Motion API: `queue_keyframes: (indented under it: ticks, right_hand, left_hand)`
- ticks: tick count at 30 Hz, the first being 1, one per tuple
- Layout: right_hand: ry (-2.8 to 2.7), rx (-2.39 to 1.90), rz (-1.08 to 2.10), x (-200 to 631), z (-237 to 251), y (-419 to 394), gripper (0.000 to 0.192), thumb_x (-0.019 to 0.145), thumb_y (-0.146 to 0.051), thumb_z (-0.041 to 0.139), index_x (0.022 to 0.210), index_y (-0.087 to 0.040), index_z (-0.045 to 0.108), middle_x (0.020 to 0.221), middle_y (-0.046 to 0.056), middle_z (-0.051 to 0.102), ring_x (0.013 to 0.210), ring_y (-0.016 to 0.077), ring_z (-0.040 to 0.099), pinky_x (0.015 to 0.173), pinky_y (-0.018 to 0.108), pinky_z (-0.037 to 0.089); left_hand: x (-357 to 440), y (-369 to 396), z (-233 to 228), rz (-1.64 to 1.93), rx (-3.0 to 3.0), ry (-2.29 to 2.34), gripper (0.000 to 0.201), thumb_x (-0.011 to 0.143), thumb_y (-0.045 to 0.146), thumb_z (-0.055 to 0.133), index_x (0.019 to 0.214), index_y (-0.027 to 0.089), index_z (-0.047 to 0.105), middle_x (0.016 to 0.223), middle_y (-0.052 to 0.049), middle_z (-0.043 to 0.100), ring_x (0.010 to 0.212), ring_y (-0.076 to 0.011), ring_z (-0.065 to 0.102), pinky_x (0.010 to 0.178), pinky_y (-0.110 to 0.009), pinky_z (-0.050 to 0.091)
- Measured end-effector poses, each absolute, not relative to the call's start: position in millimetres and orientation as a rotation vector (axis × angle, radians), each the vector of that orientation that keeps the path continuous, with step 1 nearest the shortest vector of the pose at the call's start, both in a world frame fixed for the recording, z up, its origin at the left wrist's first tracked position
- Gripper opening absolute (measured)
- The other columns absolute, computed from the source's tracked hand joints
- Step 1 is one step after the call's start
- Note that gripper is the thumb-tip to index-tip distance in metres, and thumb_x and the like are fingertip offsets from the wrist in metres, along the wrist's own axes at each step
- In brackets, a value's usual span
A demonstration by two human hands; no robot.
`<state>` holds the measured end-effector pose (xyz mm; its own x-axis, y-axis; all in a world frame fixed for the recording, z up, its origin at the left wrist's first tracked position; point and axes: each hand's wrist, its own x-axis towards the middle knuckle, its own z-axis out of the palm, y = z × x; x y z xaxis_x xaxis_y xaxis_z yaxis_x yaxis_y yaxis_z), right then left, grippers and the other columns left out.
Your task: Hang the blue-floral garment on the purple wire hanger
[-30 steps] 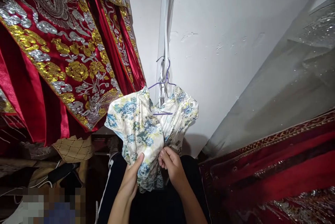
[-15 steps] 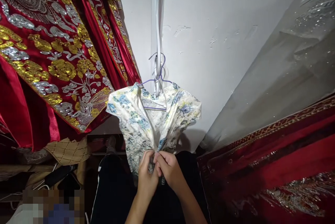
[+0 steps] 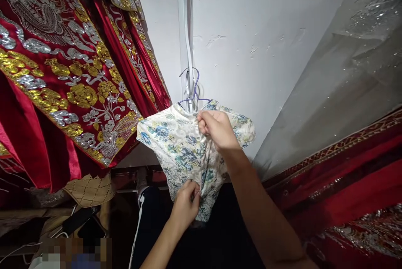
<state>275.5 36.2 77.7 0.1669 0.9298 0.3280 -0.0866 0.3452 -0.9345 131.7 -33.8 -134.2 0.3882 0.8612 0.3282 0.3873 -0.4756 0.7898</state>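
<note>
A short-sleeved floral shirt (image 3: pixel 185 147), white with blue, green and yellow flowers, hangs on a purple wire hanger (image 3: pixel 196 89). Its front edges meet along a vertical seam up to the neckline. At the top of that seam, my right hand (image 3: pixel 216 128) is closed in a pinch on the front zipper; the pull itself is hidden by the fingers. Lower down, my left hand (image 3: pixel 187 202) pinches the shirt's front at the seam. The hanger's hook is caught on a white strap (image 3: pixel 188 42) running down the wall.
A red garment (image 3: pixel 84 93) with gold and silver embroidery hangs at the left. Clear plastic sheeting (image 3: pixel 329 89) and more red embroidered cloth (image 3: pixel 351 185) are at the right. Behind the shirt stands a white wall (image 3: pixel 251 17). A tan quilted item (image 3: pixel 91 191) lies low at the left.
My right hand has risen from beside my left hand to the neckline. The shirt's front, open in a V before, is now closed. My left hand stays low on the shirt.
</note>
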Motion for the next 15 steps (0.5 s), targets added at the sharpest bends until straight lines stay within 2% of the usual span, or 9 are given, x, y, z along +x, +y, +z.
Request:
queue_keyframes:
  ticks: [3, 5, 7, 8, 10, 12, 15]
  right_hand:
    - [-1.194, -0.973, 0.868, 275.4, 69.9, 26.6, 0.021, 0.086, -0.024, 0.054, 0.066, -0.017, 0.057, 0.042, -0.005, 0.051, 0.04, 0.0069, 0.042, 0.045, 0.019, 0.029]
    - [-1.204, -0.986, 0.848, 278.6, 66.6, 20.1, 0.024, 0.087, -0.025, 0.053, 0.065, -0.018, 0.055, 0.042, -0.005, 0.049, 0.04, 0.0072, 0.041, 0.044, 0.019, 0.028]
    - [-1.255, -0.981, 0.842, 282.2, 67.6, 16.1, 0.025, 0.089, -0.028, 0.052, 0.065, -0.018, 0.054, 0.042, -0.005, 0.049, 0.04, 0.0075, 0.039, 0.043, 0.02, 0.027]
    - [-1.286, -0.971, 0.838, 283.3, 68.4, 15.7, 0.025, 0.09, -0.029, 0.052, 0.067, -0.018, 0.055, 0.043, -0.005, 0.049, 0.04, 0.0077, 0.039, 0.043, 0.02, 0.027]
    - [-1.314, -0.951, 0.813, 283.5, 65.6, 18.2, 0.024, 0.091, -0.03, 0.052, 0.07, -0.019, 0.056, 0.045, -0.005, 0.05, 0.042, 0.0083, 0.039, 0.044, 0.021, 0.028]
    - [-1.296, -0.966, 0.781, 281.6, 51.6, 24.5, 0.023, 0.092, -0.033, 0.053, 0.073, -0.02, 0.057, 0.046, -0.006, 0.049, 0.042, 0.0091, 0.038, 0.044, 0.022, 0.027]
    - [-1.259, -1.088, 0.79, 277.6, 7.8, 32.6, 0.026, 0.09, -0.038, 0.055, 0.07, -0.021, 0.057, 0.047, -0.005, 0.047, 0.043, 0.0108, 0.039, 0.045, 0.024, 0.028]
  left_hand:
    - [131.3, -12.4, -78.1, 1.067, 2.026, 0.953, 0.011, 0.09, 0.014, 0.057, 0.089, 0.02, 0.065, 0.09, -0.004, 0.068, 0.087, -0.0187, 0.064, 0.08, -0.03, 0.049]
    - [130.0, 4.7, -28.2, 1.364, 1.954, 0.92, 0.019, 0.096, 0.019, 0.055, 0.111, 0.022, 0.066, 0.096, -0.004, 0.069, 0.087, -0.0172, 0.065, 0.081, -0.03, 0.051]
    - [129.9, 20.8, 18.8, 1.597, 1.992, 0.908, 0.036, 0.097, 0.023, 0.056, 0.134, 0.025, 0.057, 0.099, -0.004, 0.069, 0.087, -0.0163, 0.064, 0.082, -0.03, 0.051]
    - [130.9, 27.6, 38.1, 1.638, 2.073, 0.917, 0.036, 0.098, 0.023, 0.055, 0.134, 0.025, 0.058, 0.102, -0.004, 0.069, 0.087, -0.016, 0.064, 0.081, -0.029, 0.05]
    - [134.9, 37.6, 65.5, 1.579, 2.274, 0.874, 0.022, 0.099, 0.022, 0.054, 0.115, 0.021, 0.069, 0.1, -0.005, 0.069, 0.088, -0.0164, 0.063, 0.082, -0.029, 0.048]
    - [138.3, 43.2, 79.3, 1.525, 2.404, 0.87, 0.017, 0.099, 0.022, 0.054, 0.097, 0.018, 0.07, 0.094, -0.005, 0.069, 0.088, -0.0167, 0.063, 0.081, -0.028, 0.047]
    - [128.0, 50.0, 84.5, 1.724, 2.27, 0.95, 0.017, 0.099, 0.024, 0.054, 0.094, 0.017, 0.069, 0.09, -0.004, 0.068, 0.085, -0.0161, 0.062, 0.078, -0.027, 0.046]
